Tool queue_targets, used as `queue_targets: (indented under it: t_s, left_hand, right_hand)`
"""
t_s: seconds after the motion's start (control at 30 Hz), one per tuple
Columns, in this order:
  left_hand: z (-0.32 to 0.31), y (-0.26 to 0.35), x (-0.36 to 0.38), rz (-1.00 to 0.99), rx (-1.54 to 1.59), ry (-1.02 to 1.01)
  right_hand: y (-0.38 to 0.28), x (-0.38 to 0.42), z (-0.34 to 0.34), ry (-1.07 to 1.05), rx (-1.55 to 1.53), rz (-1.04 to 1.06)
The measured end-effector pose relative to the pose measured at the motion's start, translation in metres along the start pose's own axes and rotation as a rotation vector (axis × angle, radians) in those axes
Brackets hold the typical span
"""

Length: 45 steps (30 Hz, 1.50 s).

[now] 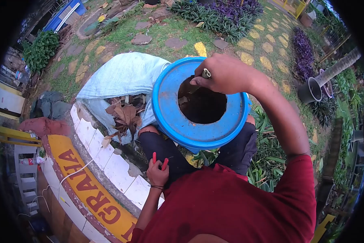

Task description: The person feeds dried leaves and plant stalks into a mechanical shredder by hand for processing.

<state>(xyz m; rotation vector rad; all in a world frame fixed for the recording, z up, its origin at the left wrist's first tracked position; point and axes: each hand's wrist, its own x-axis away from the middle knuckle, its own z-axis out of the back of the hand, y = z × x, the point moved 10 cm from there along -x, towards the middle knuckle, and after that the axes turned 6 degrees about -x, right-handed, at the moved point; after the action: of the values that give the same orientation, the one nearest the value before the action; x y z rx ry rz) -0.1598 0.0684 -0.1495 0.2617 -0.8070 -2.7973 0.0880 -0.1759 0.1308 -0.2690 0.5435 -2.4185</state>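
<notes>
A blue plastic barrel (165, 101) stands between my knees, with a wide round hole in its lid. Above the hole's far right edge, my right hand (226, 73) is closed on a short, pale green stalk-like piece (206, 73) whose end points up. Part of this piece is hidden by my fingers. Near my left thigh, my left hand (157, 174) is closed around a tool with two red handles (165, 164); its working end is hidden. Dark brown material shows dimly inside the barrel.
Left of the barrel lies a white woven sack (121, 77) with dry brown leaves (125, 114) at its mouth. A white-tiled ledge (105, 154) and a yellow lettered border (88, 190) curve along my left. Green plants (267, 150) grow to the right; a grey pot (310, 91) stands farther off.
</notes>
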Motion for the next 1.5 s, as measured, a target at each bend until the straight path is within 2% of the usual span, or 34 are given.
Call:
queue_targets:
  t_s: [0.1,0.2,0.27,0.33,0.37,0.4,0.43,0.5,0.53,0.6,0.63,0.7,0.77,0.83,0.87,0.9,0.97,1.03,1.1,1.17,1.2,1.23,1.27,1.3,1.37,1.43,1.5]
  left_hand:
    - [-0.004,-0.005,0.001,0.003,-0.016,-0.023]
    - [-0.001,-0.002,0.0,0.002,-0.033,-0.017]
    - [0.0,-0.003,0.0,0.032,-0.041,-0.032]
    - [0.008,-0.009,-0.001,0.098,-0.051,-0.007]
    - [0.007,-0.011,-0.002,0.103,-0.024,-0.066]
    - [0.005,-0.013,-0.003,0.106,0.012,-0.128]
    - [0.013,-0.021,-0.006,0.147,0.015,-0.09]
    - [0.022,-0.026,-0.019,0.101,0.295,-0.081]
    - [0.037,-0.02,-0.027,0.103,0.301,-0.097]
    - [0.068,-0.005,-0.044,0.074,0.313,-0.015]
    - [0.082,0.003,-0.052,0.023,0.311,0.039]
    - [0.093,0.006,-0.067,0.041,0.414,0.047]
    - [0.104,0.017,-0.076,0.048,0.516,0.048]
    - [0.111,0.04,-0.082,0.037,0.797,0.009]
    - [0.121,0.056,-0.085,-0.068,0.817,0.052]
    - [0.128,0.063,-0.085,-0.066,0.829,0.066]
    - [0.132,0.088,-0.086,-0.07,1.08,-0.085]
    - [0.15,0.11,-0.087,-0.124,1.098,-0.056]
    - [0.166,0.141,-0.087,-0.256,1.178,-0.104]
    - [0.174,0.17,-0.087,-0.335,1.307,-0.153]
    - [0.18,0.183,-0.088,-0.413,1.313,-0.169]
    - [0.183,0.192,-0.088,-0.411,1.317,-0.158]
    - [0.188,0.204,-0.088,-0.445,1.369,-0.162]
    - [0.191,0.214,-0.088,-0.481,1.421,-0.168]
    - [0.193,0.23,-0.091,-0.535,1.413,-0.129]
    - [0.194,0.246,-0.092,-0.59,1.406,-0.1]
    - [0.199,0.257,-0.092,-0.625,1.433,-0.041]
  right_hand:
    - [-0.001,0.01,-0.003,-0.009,0.077,-0.033]
    - [-0.007,0.025,0.017,0.078,-0.094,0.012]
    - [0.003,0.039,0.036,0.198,-0.363,-0.121]
    - [0.005,0.056,0.06,0.42,-0.397,-0.077]
    - [0.0,0.065,0.073,0.504,-0.432,-0.076]
    - [0.001,0.077,0.083,0.641,-0.505,0.018]
    - [0.003,0.092,0.095,0.75,-0.539,-0.035]
    - [-0.009,0.118,0.118,0.926,-0.493,-0.007]
    - [-0.004,0.133,0.128,1.043,-0.485,-0.042]
    - [0.012,0.151,0.148,1.092,-0.578,0.092]
    - [0.019,0.161,0.15,1.109,-0.705,0.043]
    - [0.009,0.162,0.162,0.984,-0.649,0.149]
    - [-0.022,0.161,0.165,0.988,-0.554,0.227]
    - [-0.041,0.162,0.163,0.926,-0.479,0.247]
    - [-0.059,0.164,0.154,1.044,-0.497,0.13]
    - [-0.061,0.167,0.156,1.036,-0.488,0.144]
    - [-0.072,0.16,0.149,0.811,-0.558,0.257]
    - [-0.09,0.162,0.147,0.839,-0.504,0.291]
    - [-0.112,0.163,0.139,0.713,-0.47,0.382]
    - [-0.133,0.167,0.129,0.684,-0.4,0.394]
    - [-0.14,0.167,0.117,0.574,-0.466,0.407]
    - [-0.149,0.165,0.106,0.465,-0.531,0.42]
    - [-0.163,0.165,0.1,0.475,-0.491,0.477]
    - [-0.165,0.166,0.096,0.471,-0.486,0.483]
    - [-0.145,0.172,0.092,0.576,-0.55,0.334]
    - [-0.13,0.175,0.08,0.53,-0.615,0.307]
    - [-0.107,0.182,0.067,0.618,-0.784,0.212]
